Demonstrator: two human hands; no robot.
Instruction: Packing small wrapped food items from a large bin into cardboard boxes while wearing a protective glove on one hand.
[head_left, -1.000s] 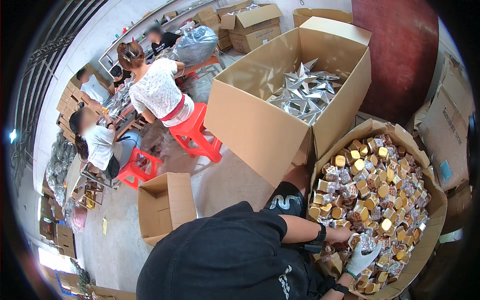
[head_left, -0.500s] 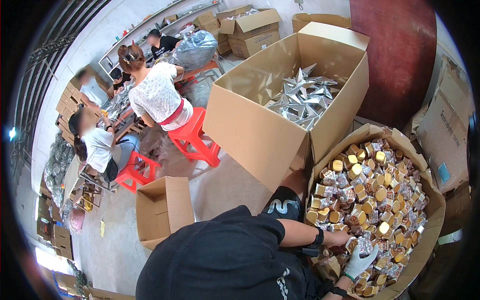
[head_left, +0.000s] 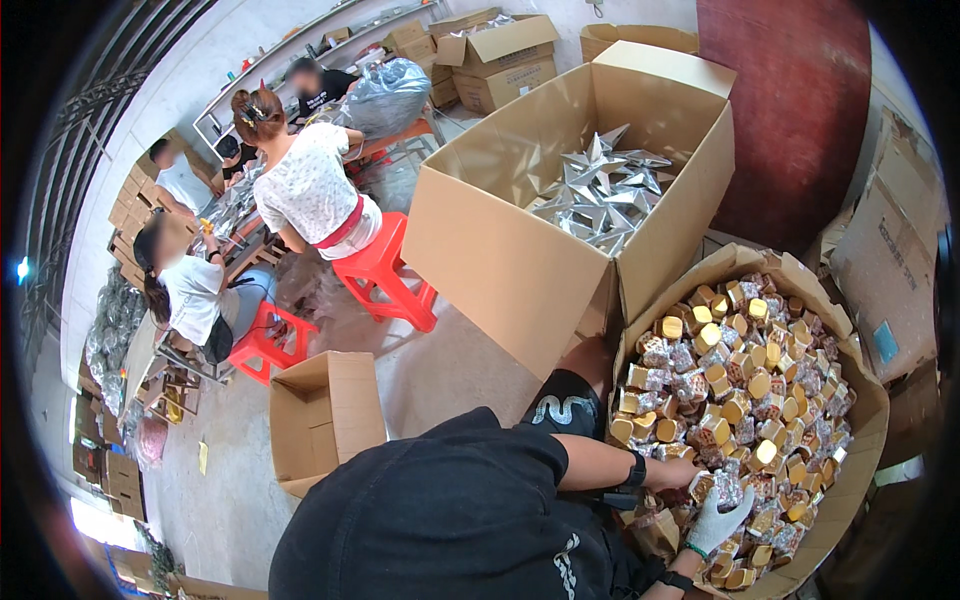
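Observation:
A big cardboard box [head_left: 868,470] at the right is filled with small gold-coloured, block-shaped pieces [head_left: 735,410], many in clear wrap with a brown pattern. Both hands are at the near side of this heap. My left hand [head_left: 674,474], bare with a black band at the wrist, has its fingers curled down among the pieces; what they grip is hidden. My right hand [head_left: 718,522], in a white glove, is closed around a clear-wrapped piece [head_left: 729,489], thumb and fingers on either side of it.
Beyond the heap, a tall open carton [head_left: 490,235] holds silver stars [head_left: 605,190]. A smaller open carton [head_left: 325,420] is on the floor at left. Several people sit at a work table, one on a red stool [head_left: 385,270]. Flattened cardboard [head_left: 890,250] leans at right.
The view has shifted very slightly. Both hands stay at nearly the same spot in the heap, with the right fingers still around the wrapped piece.

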